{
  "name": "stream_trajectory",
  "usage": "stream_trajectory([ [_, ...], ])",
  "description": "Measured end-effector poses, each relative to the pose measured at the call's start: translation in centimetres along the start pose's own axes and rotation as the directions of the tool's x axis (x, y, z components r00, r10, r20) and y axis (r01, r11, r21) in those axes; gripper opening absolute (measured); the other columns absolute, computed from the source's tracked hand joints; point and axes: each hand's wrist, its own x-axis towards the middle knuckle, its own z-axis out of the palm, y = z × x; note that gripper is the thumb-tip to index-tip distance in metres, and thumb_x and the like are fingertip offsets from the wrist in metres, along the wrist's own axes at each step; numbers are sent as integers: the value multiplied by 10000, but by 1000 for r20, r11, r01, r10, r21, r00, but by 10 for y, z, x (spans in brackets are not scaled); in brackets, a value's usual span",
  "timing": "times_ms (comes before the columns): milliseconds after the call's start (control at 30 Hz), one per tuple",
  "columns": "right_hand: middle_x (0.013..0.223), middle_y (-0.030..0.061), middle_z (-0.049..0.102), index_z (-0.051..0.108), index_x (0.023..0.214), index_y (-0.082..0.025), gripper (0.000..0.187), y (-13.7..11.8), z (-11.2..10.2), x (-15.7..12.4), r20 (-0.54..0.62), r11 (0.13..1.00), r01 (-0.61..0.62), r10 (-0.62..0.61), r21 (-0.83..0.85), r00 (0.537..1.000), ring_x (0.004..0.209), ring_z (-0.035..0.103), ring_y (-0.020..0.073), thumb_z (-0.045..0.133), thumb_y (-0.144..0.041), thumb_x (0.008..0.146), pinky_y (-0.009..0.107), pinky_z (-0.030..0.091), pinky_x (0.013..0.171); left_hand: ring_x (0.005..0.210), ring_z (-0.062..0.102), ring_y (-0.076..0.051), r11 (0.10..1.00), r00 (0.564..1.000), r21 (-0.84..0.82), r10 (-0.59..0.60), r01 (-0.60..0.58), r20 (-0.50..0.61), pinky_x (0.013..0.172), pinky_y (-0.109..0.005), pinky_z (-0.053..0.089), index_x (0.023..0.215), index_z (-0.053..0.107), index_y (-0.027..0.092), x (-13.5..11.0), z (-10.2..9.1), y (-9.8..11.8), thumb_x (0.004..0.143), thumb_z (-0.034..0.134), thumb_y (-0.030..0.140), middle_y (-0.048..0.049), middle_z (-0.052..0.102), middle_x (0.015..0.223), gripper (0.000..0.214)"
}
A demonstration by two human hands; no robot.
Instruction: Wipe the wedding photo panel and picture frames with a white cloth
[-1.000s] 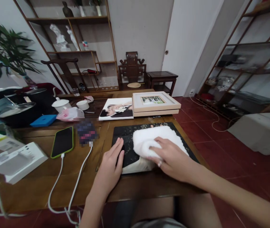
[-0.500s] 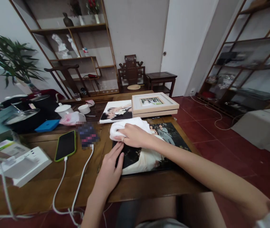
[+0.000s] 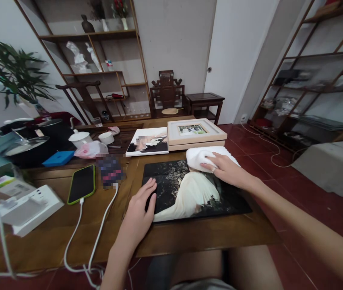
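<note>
A dark wedding photo panel (image 3: pixel 168 191) lies flat on the wooden table, with a white dress across its middle. My left hand (image 3: pixel 141 203) rests at its left edge, fingers stretched out and holding nothing. Bunched under my right hand (image 3: pixel 227 169) is a white towel (image 3: pixel 200 158), pressed on the upper right part of the panel. My right fingers grip the towel, and a ring shows on one of them. The towel covers the figures at the panel's top right.
Behind the panel lie stacked pale photo frames (image 3: pixel 197 137) and a white-edged photo print (image 3: pixel 147 141). To the left are a green-cased phone (image 3: pixel 81 184) with white charging cables (image 3: pixel 103 225), a white box (image 3: pixel 35 209), a blue box (image 3: pixel 61 158) and dark pots (image 3: pixel 28 150).
My right hand has moved the towel rightward across the panel, from its upper left to its upper right. The left hand has stayed nearly still at the left edge.
</note>
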Motion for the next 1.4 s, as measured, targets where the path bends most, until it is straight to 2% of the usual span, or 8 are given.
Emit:
stream_trajectory([
  [300,995,142,575,628,975,-140,315,0,7,-13,-7,998,37,-38,-50,999,1006,513,282,361,-306,950,397,393,878,1322,386,-209,996,997,-44,-73,75,40,1110,-445,285,1250,502,167,-5,-3,-1,945,315,326,-109,468,1393,391],
  [600,1095,139,578,641,917,-202,199,-59,-7,-105,20,988,126,-128,93,992,1099,495,294,449,-244,885,428,436,893,1341,356,-214,997,996,40,-69,67,55,1106,-439,281,1277,472,140,-2,0,-1,922,344,303,-134,422,1424,411],
  [700,1146,129,578,635,930,-222,189,-67,-8,-118,10,986,123,-125,115,992,1122,496,294,457,-248,875,429,442,898,1344,352,-217,997,996,39,-63,61,58,1103,-433,286,1280,471,142,-2,0,-2,919,347,303,-134,421,1425,414],
  [833,1111,144,604,640,965,-196,256,-52,-5,-98,41,988,130,-134,88,990,1129,497,308,404,-275,906,434,442,887,1347,347,-221,998,997,35,-49,47,58,1101,-436,291,1280,471,149,-3,0,-2,919,350,306,-130,420,1427,412],
  [1000,1049,126,630,624,997,-179,334,-11,-5,-33,72,988,107,-115,111,991,1102,503,307,352,-366,944,447,390,911,1350,341,-211,998,996,32,-61,59,71,1106,-438,281,1296,452,163,-3,-1,-2,929,336,309,-120,404,1440,411],
  [1133,982,99,644,607,870,-185,378,14,-5,6,19,980,33,-37,196,999,935,560,269,354,-459,934,404,403,851,1354,333,-204,997,995,22,-72,70,76,1110,-430,276,1296,448,167,-4,-1,-2,931,336,307,-117,393,1447,407],
  [1267,990,93,647,597,831,-189,418,18,-3,7,-15,972,-21,25,234,1000,927,567,264,329,-493,933,397,405,851,1350,340,-199,997,995,24,-71,69,73,1112,-429,274,1283,453,153,-3,-1,-2,927,332,298,-126,407,1435,403],
  [1400,1072,110,645,630,886,-189,442,1,-1,-30,18,979,-43,40,198,999,1032,557,288,314,-493,940,433,400,912,1351,337,-201,997,995,27,-68,66,71,1109,-435,279,1281,452,137,-2,-1,-3,925,331,299,-137,407,1434,409],
])
